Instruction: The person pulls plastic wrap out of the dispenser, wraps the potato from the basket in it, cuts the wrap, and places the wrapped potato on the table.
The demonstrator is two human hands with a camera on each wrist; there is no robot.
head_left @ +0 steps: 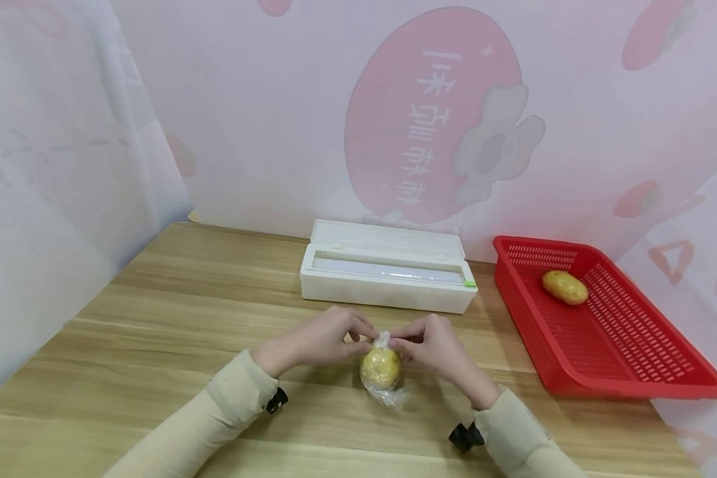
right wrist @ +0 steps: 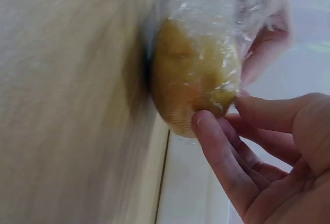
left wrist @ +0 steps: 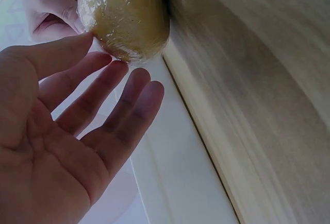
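A: Where are we putting the wrapped potato (head_left: 380, 369)?

B: We're placing it on the person's side of the white box (head_left: 388, 291), near its middle; it's resting on the tabletop (head_left: 185, 318).

A: Axis?

B: We're reading it off the wrist views: the long axis is pointing towards the white box, roughly square to the box's length.

A: Left hand (head_left: 325, 338)?

B: Pinching clear film (head_left: 388, 397) at the potato's end nearest the white box, by our reading; its other fingers (left wrist: 139, 113) are fanning out loosely.

A: Right hand (head_left: 439, 348)?

B: Also pinching film at that end, facing the left hand. So the potato is lying between them, its body reaching away from the white box. We're calling neither hand nearer.

A: Film elsewhere?

B: A loose, crumpled tail is sticking out of the end farther from the white box. For us, everything is turning on that: both hands are working the box-side end, none the tail.

A: Others?

B: A bare potato (head_left: 565, 287) is lying in the red basket (head_left: 639, 388), right of the white box.
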